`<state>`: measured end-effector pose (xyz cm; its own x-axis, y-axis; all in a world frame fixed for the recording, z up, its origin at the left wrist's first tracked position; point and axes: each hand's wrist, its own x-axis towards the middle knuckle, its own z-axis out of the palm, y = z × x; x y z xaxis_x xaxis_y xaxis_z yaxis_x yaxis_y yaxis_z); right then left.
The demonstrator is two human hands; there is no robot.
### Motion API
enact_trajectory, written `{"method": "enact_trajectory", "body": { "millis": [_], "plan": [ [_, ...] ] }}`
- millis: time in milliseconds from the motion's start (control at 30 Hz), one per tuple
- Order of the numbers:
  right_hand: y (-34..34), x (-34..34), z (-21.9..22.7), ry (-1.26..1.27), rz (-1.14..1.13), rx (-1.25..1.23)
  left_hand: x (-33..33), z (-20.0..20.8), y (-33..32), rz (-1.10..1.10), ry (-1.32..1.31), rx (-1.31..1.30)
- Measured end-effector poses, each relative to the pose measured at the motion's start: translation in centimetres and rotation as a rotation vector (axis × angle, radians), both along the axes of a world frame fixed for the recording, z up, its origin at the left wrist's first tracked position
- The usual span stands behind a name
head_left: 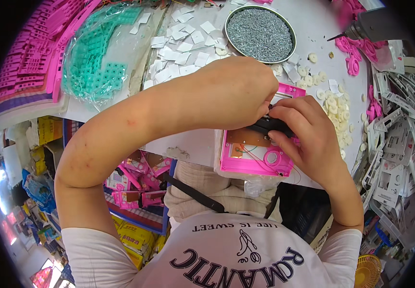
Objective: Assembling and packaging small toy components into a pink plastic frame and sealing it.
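Note:
A bright pink plastic housing lies open at the table's front edge. Inside it are a brown board, thin red and green wires, and a pink-ringed round part. My right hand pinches a black elongated part over the middle of the housing, thumb below and fingers above. Reaching across from the left, my left hand is closed above the housing's far half. Its fingertips curl down beside the black part, and whatever they grip is hidden.
A round tray of small screws stands at the back. White paper squares and cream plastic wheels lie scattered nearby. Bagged green parts and pink pieces fill the left. An electric screwdriver hangs at upper right, above white panels.

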<state>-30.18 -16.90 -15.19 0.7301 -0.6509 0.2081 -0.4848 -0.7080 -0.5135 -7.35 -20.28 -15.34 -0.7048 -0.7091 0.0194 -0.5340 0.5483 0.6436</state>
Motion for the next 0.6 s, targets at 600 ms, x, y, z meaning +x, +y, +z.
{"method": "enact_trajectory", "body": {
  "millis": [600],
  "plan": [
    [1.8, 1.2, 1.4, 0.175, -0.033, -0.025, -0.7, 1.1, -1.2, 0.157, -0.063, 0.654]
  ]
}}
